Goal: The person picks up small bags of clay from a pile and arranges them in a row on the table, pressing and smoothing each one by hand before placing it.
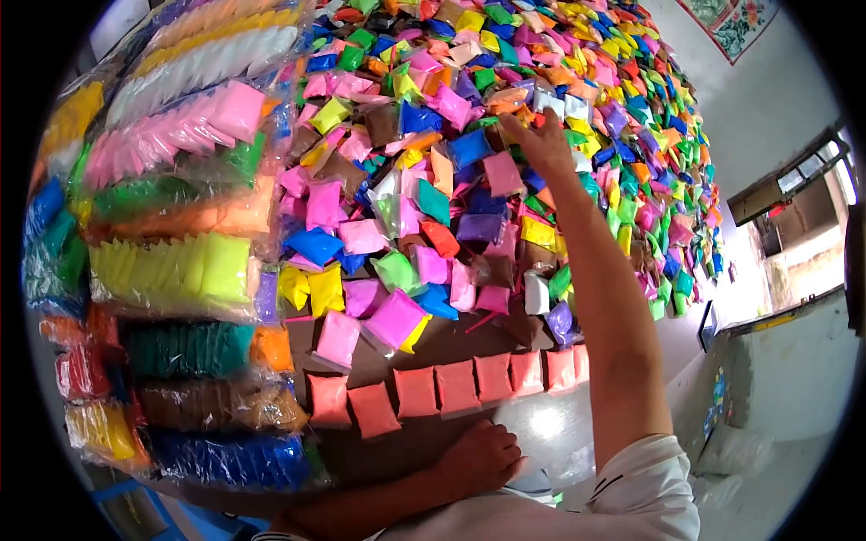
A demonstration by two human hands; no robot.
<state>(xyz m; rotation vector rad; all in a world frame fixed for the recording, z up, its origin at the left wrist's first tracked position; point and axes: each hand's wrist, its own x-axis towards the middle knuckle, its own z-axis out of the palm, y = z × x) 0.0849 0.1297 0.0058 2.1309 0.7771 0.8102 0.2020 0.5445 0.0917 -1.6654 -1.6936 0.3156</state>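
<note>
Right hand is up in the heap of coloured packets, fingers curled just above 1 pink packet; gripping or not, I cannot tell. Left hand rests clenched on the worktop, just below 1 row of 8 salmon packets.

Bundled packet bags, wall hanging, window

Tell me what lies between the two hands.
Head view: from the left hand to the right hand come a row of red packets, a bare strip of brown table, then loose mixed-colour packets.
</note>
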